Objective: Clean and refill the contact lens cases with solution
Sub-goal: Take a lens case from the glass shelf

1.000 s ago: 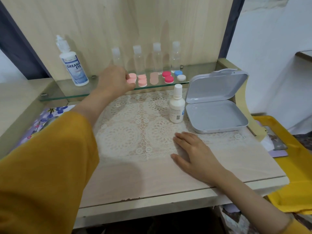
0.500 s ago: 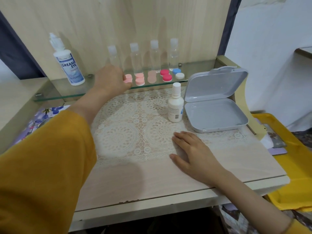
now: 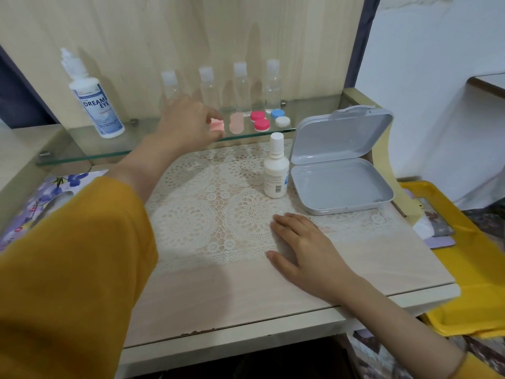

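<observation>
Counting what I see on the glass shelf (image 3: 82, 151) along the bench's back edge: four clear plastic bottles with white caps (image 3: 242, 86), one tall white solution bottle (image 3: 95, 108) near its left end, and four lens cases. Left hand (image 3: 188, 121) pinches the light pink lens case (image 3: 217, 125) at the shelf's front edge; the case is blurred and part-covered by fingers. To its right: pale pink lens case (image 3: 236, 123), magenta lens case (image 3: 260, 120), blue-and-white lens case (image 3: 280, 117). Mid-bench: one small white dropper bottle (image 3: 276, 170), one open grey hinged box (image 3: 341, 187). Right hand (image 3: 303, 247) lies flat on the lace mat (image 3: 191, 214).
</observation>
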Motion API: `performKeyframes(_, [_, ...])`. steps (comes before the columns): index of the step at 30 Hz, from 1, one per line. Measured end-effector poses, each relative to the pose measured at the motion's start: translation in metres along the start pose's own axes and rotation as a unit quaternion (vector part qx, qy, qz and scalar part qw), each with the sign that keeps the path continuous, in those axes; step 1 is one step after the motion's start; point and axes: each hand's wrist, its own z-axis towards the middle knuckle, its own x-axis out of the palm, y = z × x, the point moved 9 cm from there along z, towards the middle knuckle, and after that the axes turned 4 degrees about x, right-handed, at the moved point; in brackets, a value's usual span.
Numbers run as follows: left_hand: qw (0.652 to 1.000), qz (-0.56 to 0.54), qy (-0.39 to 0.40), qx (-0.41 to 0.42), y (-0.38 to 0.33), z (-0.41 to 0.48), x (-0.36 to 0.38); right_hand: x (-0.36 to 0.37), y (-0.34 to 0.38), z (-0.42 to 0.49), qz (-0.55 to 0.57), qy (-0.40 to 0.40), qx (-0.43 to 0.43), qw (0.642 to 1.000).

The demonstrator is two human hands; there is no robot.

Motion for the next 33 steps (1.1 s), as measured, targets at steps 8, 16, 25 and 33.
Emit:
performKeyframes(8, [1.000, 0.001, -0.010, -0.011, 0.008, 0.001, 0.010, 0.000, 0.001, 0.000, -0.001, 0.006, -0.002, 1.000])
performKeyframes(16, [0.999, -0.023, -0.032, 0.003, 0.004, -0.006, 0.004, -0.001, 0.002, 0.000, 0.002, 0.009, -0.002, 1.000])
performKeyframes(25, [0.989, -0.116, -0.087, 0.041, -0.034, -0.101, -0.005, -0.005, 0.003, -0.001, 0.011, 0.011, 0.005, 1.000])
performKeyframes(33, [0.979, -0.196, 0.022, 0.050, -0.049, -0.186, 0.059, -0.010, 0.006, -0.003, 0.025, 0.006, 0.014, 1.000])
